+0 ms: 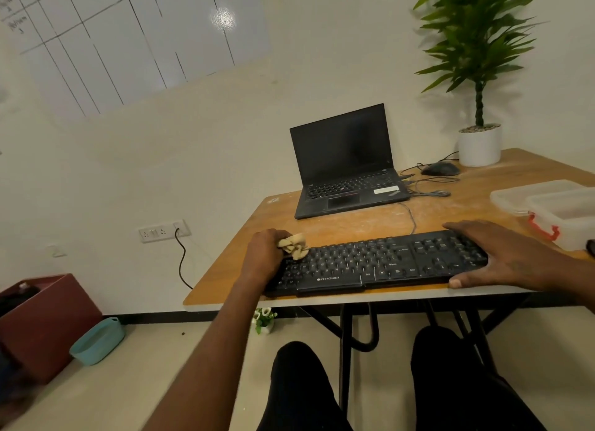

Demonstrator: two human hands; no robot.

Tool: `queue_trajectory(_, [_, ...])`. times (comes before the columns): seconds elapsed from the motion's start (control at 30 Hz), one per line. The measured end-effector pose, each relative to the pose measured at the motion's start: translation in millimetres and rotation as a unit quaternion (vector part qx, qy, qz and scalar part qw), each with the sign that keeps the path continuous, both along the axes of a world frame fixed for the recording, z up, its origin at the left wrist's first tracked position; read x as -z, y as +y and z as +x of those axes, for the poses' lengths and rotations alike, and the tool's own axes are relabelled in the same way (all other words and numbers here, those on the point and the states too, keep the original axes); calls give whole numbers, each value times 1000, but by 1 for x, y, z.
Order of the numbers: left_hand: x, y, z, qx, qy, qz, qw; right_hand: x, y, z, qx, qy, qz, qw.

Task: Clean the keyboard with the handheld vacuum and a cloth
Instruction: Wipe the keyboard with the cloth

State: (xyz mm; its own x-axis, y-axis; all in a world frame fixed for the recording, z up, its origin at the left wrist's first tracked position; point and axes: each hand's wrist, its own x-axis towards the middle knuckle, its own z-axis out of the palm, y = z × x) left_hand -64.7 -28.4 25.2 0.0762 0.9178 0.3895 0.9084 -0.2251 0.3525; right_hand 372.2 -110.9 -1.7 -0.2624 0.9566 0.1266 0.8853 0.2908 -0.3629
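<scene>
A black keyboard (pixel 370 263) lies along the front edge of the wooden table (pixel 354 218). My left hand (pixel 262 253) grips a crumpled beige cloth (pixel 294 245) and holds it against the keyboard's far-left corner. My right hand (pixel 502 256) lies over the keyboard's right end with fingers spread flat and the thumb at the front edge. No handheld vacuum is in view.
An open black laptop (pixel 347 166) stands behind the keyboard, with a mouse (pixel 440 169) and cables to its right. A potted plant (pixel 479 144) sits at the back right. Clear plastic boxes (pixel 553 205) occupy the right edge. A maroon box (pixel 48 321) and teal basket (pixel 96 340) are on the floor at left.
</scene>
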Motion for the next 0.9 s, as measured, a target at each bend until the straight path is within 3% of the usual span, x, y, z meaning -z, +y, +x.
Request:
queue_trajectory(0.17, [1,-6,-22,-45,-1,13,999,-4,-1,-2,5,3,-1,1000])
queue_trajectory(0.6, [0,-2,43,60,-7,18,998,-1,2,0,11,-6,-7,1000])
queue_trajectory(0.9, [3,-7,-29,-30,-21,17,999,-3,1,-3,10,-4,-8,1000])
